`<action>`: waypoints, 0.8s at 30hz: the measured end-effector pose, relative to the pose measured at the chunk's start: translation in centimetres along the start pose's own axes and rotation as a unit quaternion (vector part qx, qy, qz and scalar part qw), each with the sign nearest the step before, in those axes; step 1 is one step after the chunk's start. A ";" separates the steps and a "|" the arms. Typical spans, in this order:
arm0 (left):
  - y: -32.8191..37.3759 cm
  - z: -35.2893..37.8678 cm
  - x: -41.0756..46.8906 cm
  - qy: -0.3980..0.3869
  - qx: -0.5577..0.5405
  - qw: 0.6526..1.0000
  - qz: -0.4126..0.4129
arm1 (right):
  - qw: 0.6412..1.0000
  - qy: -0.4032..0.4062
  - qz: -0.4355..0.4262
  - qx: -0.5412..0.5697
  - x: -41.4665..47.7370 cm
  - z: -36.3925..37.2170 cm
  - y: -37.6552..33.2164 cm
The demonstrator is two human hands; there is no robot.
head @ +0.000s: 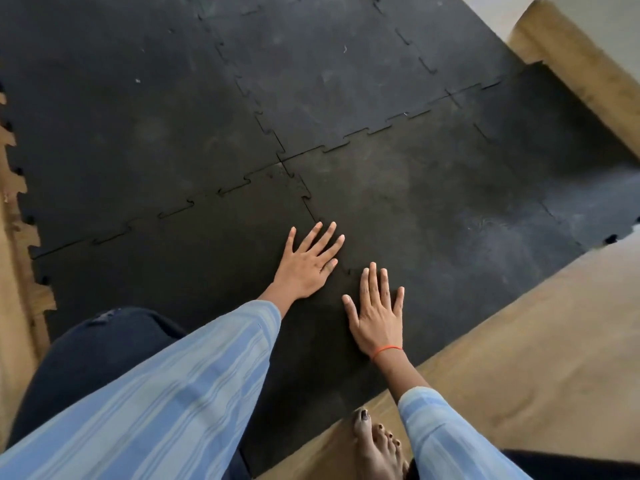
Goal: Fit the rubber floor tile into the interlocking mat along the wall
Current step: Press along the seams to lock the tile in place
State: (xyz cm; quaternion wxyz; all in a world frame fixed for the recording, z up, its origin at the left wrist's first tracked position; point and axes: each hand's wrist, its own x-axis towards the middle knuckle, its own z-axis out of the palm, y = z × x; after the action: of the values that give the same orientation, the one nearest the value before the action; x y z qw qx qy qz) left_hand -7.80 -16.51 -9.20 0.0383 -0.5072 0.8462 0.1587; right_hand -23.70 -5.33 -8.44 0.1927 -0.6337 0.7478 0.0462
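At the far left of the frame the mat's (138, 133) toothed outer edge lies bare against the brown floor (519, 341), with no neighbour locked onto it there. Moving toward the centre, the left hand (306, 263) rests flat with fingers spread, palm down beside the jigsaw seam (304, 195) that runs down the middle. Just right of it the right hand (379, 317), also flat and spread, an orange thread at its wrist, presses on the rubber floor tile (433, 220) that fills the centre-right of the frame. Neither hand grips anything; both seem to be pushing the joint down. The tile's upper seam looks mostly meshed, though near the four-way corner a thin dark gap shows, so I judge the teeth there not fully seated. The stretch of seam between the hands is too dark to read. At the upper right the mat meets a tan strip (588, 74) along the wall (502, 15). The tile looks laid in place; what remains is probably pressing the seams home
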 end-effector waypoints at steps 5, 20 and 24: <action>0.1 0.5 0.2 -0.006 0.014 1.000 0.001 | 0.999 -0.013 0.009 -0.042 0.2 -0.2 -0.8; 1.6 0.9 -0.2 -0.027 0.022 0.999 -0.015 | 0.958 0.175 0.211 0.083 -4.2 1.6 3.9; 1.7 0.8 -0.1 -0.039 0.028 0.999 -0.017 | 0.966 0.201 0.161 0.037 -4.2 1.6 4.0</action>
State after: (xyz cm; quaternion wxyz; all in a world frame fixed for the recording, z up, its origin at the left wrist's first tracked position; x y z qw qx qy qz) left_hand -9.29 -15.46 -9.54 0.0881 -0.5134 0.8396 0.1543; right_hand -26.66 -0.19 -9.18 0.0512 -0.4940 0.8643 -0.0793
